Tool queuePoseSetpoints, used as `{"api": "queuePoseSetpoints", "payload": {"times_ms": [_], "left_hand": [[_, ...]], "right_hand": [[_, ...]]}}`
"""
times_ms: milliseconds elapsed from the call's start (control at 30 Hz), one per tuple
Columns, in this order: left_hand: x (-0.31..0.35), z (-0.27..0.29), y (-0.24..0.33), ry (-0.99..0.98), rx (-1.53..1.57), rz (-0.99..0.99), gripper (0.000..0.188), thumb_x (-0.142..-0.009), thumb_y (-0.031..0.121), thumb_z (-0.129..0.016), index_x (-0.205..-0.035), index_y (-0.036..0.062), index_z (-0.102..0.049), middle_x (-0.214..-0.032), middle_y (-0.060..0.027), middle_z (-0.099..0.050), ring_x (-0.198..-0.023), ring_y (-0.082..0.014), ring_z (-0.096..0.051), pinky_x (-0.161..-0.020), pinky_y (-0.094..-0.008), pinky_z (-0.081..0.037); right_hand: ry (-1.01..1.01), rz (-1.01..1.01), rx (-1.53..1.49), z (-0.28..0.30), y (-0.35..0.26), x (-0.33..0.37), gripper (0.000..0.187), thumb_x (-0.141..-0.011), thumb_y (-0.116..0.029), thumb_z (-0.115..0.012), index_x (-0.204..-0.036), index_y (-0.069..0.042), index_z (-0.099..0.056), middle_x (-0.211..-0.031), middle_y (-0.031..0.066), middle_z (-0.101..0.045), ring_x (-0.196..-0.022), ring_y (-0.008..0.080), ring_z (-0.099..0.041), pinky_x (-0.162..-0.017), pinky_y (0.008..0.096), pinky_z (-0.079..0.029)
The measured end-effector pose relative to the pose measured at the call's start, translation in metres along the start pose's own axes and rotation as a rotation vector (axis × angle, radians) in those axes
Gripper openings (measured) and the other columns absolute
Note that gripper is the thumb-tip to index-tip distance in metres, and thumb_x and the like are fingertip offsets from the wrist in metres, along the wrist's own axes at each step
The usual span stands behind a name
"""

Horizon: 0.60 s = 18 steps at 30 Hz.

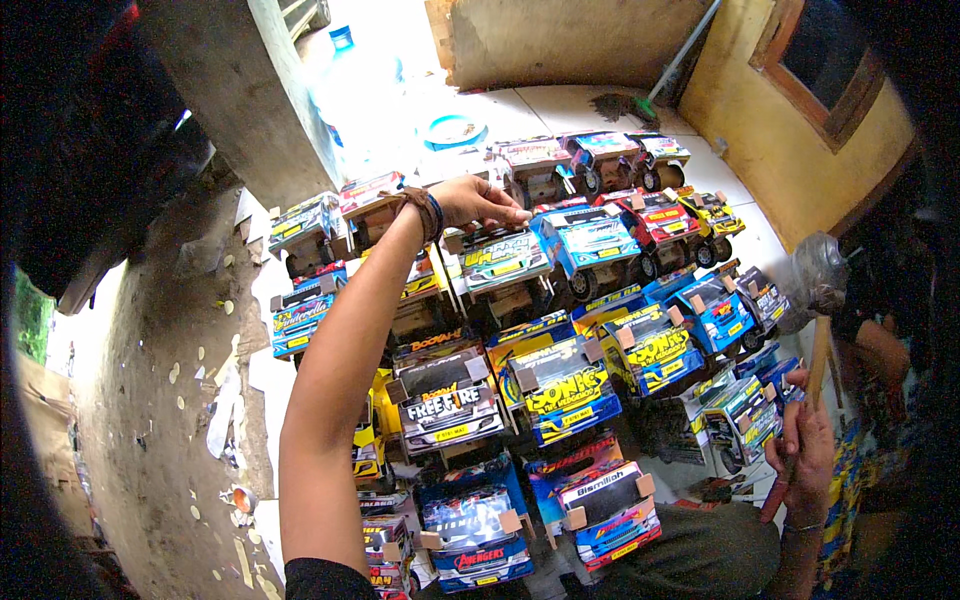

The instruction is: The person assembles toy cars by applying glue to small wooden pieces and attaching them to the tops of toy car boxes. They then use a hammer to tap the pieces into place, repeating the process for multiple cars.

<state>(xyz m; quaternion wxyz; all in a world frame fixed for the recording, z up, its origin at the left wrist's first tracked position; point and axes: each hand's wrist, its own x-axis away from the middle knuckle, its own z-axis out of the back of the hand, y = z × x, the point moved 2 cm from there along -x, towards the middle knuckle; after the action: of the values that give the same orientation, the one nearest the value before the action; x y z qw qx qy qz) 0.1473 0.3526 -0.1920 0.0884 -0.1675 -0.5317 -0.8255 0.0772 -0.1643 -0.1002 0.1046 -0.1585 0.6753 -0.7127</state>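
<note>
Rows of toy trucks with printed cabs fill the floor before me. My left hand [474,202] reaches far across them, its fingers pinched together by the roof of a white-and-green toy truck [500,262]. Whatever is in the pinch is too small to make out. Right beside those fingertips stands a light-blue toy truck [590,242]. At the lower right, my right hand [808,450] is closed round the wooden handle of a hammer [820,360], held upright with its head at the top. Small wooden blocks stick out from the cab sides of several trucks.
A clear plastic bag [815,262] lies near the hammer's head. Behind the trucks are a blue-rimmed plate [452,130], a large water bottle [345,90] and a green broom [645,106]. A concrete pillar [235,90] rises at left, beside dirt ground with scattered scraps.
</note>
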Motion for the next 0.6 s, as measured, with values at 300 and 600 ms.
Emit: {"api": "queuePoseSetpoints", "payload": {"times_ms": [300, 600], "left_hand": [[0.000, 0.000, -0.006, 0.021, 0.015, -0.014, 0.039, -0.079, 0.048, -0.078, -0.099, 0.0149, -0.074, -0.083, 0.0063, -0.068, -0.073, -0.0031, -0.055, -0.061, -0.0212, -0.040], [-0.006, -0.004, -0.012, 0.067, -0.006, -0.068, 0.037, -0.081, 0.042, -0.078, -0.102, 0.0123, -0.075, -0.092, 0.0033, -0.071, -0.084, -0.0065, -0.059, -0.077, -0.0240, -0.046]], "right_hand": [[0.018, -0.068, 0.071, -0.012, 0.005, -0.010, 0.045, -0.103, -0.043, -0.041, -0.131, -0.007, -0.040, -0.061, -0.0034, -0.035, -0.042, 0.0037, -0.029, -0.031, 0.0194, -0.033], [-0.065, -0.100, 0.189, -0.047, -0.014, -0.033, 0.046, -0.105, -0.039, -0.037, -0.141, -0.010, -0.035, -0.062, -0.0036, -0.035, -0.045, 0.0030, -0.028, -0.034, 0.0186, -0.030]]}}
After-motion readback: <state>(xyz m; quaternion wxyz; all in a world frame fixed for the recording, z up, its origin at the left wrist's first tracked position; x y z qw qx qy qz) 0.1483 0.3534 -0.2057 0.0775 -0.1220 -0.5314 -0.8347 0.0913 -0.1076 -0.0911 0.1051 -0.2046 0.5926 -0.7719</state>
